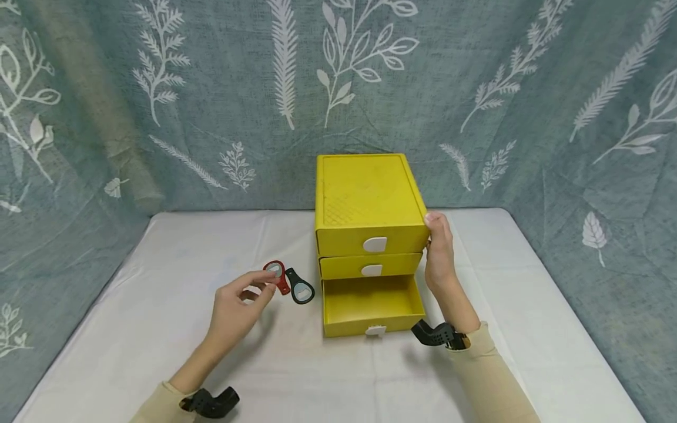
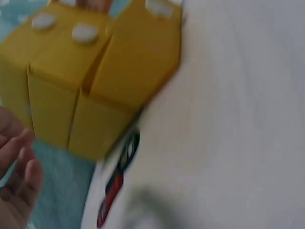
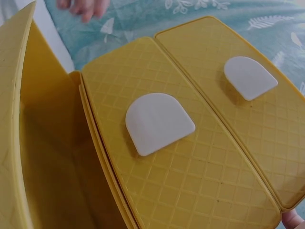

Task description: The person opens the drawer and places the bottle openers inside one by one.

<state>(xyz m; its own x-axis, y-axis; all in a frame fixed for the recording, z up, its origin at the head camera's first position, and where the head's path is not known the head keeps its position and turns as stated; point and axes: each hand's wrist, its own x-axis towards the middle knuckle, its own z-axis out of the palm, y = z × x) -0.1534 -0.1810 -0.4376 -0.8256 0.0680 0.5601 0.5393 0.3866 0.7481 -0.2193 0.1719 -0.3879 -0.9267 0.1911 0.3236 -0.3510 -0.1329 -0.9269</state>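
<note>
A small yellow drawer unit point(image 1: 370, 191) stands on the table with its bottom drawer point(image 1: 372, 299) pulled out; nothing shows inside that drawer. My right hand point(image 1: 440, 252) rests against the unit's right side, fingertips at the upper front corner. To the left of the unit lie two bottle openers, a red one point(image 1: 284, 286) and a black one point(image 1: 302, 292), side by side. My left hand point(image 1: 243, 305) hovers at the red opener, fingers loosely bent, and partly covers it in the head view. In the left wrist view that hand point(image 2: 19, 176) is apart from both openers.
White handles point(image 1: 375, 244) sit on the drawer fronts. The two upper drawers are closed or nearly so. A white cloth point(image 1: 211, 247) covers the table, and a green leaf-patterned curtain point(image 1: 227, 106) hangs behind it. Each wrist carries a black camera mount point(image 1: 211, 402).
</note>
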